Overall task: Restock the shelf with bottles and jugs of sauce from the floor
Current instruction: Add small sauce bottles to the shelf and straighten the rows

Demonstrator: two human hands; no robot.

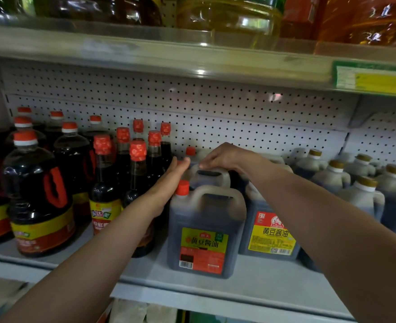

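R hand (225, 157) holds rear jug (212, 177) handle; L hand (169, 183) flat alongside.

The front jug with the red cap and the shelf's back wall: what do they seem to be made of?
Front jug: probably cloudy, matte plastic; the dark sauce shows through, and the handle is moulded in.
Back wall: likely painted sheet metal; pale and smooth, with even rows of punched holes.
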